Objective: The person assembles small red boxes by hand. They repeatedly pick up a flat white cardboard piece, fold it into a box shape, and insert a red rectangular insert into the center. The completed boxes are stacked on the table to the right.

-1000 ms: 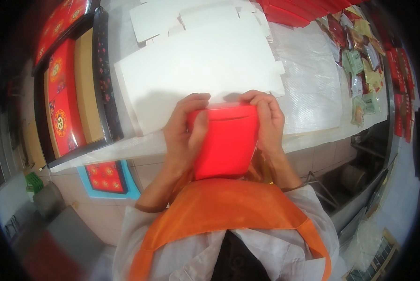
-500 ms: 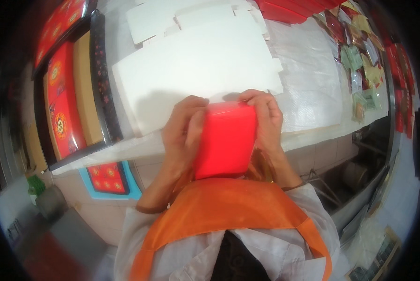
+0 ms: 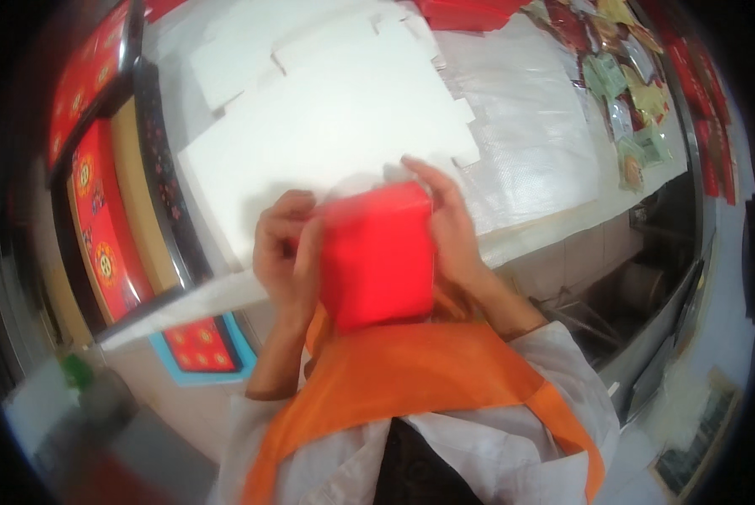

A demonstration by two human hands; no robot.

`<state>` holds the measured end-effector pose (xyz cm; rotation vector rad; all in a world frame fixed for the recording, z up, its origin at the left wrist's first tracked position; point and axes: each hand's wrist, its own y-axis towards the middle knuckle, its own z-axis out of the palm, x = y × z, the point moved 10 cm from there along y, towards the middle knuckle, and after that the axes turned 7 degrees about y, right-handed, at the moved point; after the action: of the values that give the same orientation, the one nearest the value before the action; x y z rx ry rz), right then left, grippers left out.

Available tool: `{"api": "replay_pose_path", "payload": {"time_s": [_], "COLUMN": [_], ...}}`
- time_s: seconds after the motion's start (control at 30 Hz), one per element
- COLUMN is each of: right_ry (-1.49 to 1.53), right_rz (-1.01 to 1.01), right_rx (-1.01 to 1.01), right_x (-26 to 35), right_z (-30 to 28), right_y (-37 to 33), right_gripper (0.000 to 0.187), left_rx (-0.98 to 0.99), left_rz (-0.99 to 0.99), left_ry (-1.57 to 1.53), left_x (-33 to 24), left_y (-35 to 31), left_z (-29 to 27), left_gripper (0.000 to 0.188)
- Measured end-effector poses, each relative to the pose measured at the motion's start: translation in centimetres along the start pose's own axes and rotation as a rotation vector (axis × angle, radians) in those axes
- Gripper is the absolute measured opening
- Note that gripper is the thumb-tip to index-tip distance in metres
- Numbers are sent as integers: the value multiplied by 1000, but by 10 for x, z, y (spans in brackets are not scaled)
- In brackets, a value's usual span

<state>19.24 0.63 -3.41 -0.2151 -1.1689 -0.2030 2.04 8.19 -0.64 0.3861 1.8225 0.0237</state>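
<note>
A plain red box (image 3: 377,261) is held up in front of my orange apron, at the table's near edge. My left hand (image 3: 289,244) grips its left side, thumb along the edge and fingers bent. On the opposite side my right hand (image 3: 453,227) holds the box, the index finger stretched out past its far corner. The box's top looks slightly blurred by motion. Beyond it lie flat white cardboard blanks (image 3: 335,109), overlapping one another on the table.
Red patterned gift boxes (image 3: 100,210) sit in a black-rimmed tray at the left. Several small packets (image 3: 638,84) are heaped at the far right, with red pieces (image 3: 470,13) at the back. A light-blue tray (image 3: 247,358) with a red patterned box stands lower down.
The view has shifted a little. My right fingers, bent over the box's far edge before, are now straighter, and the left hand has slid slightly down its side.
</note>
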Motion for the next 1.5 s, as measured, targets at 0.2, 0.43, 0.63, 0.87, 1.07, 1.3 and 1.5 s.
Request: {"api": "replay_pose_path", "payload": {"time_s": [0.2, 0.43, 0.63, 0.87, 1.07, 1.3, 1.5], "right_ry": [-358, -741, -1597, -1226, -998, -972, -532], "right_rz": [-77, -427, -276, 176, 322, 351, -39], "right_rx": [254, -216, -722, -414, -447, -306, -777], "right_x": [40, 147, 180, 108, 113, 99, 187], "right_z": [26, -111, -382, -427, -398, -424, -472], "right_y": [7, 96, 132, 99, 76, 33, -15], "right_gripper": [52, 33, 33, 32, 28, 25, 22], "left_rx": [727, 270, 23, -119, -108, -109, -18], "left_rz": [104, -175, -393, -597, -555, -518, -181], "left_ry": [569, 150, 341, 18, -36, -94, 178], "left_x": [-66, -48, 50, 66, 56, 75, 58], "left_y": [27, 83, 49, 33, 35, 28, 32], "left_z": [42, 1, -46, -37, -33, -34, -39], "left_gripper": [39, 37, 46, 45, 36, 35, 38]}}
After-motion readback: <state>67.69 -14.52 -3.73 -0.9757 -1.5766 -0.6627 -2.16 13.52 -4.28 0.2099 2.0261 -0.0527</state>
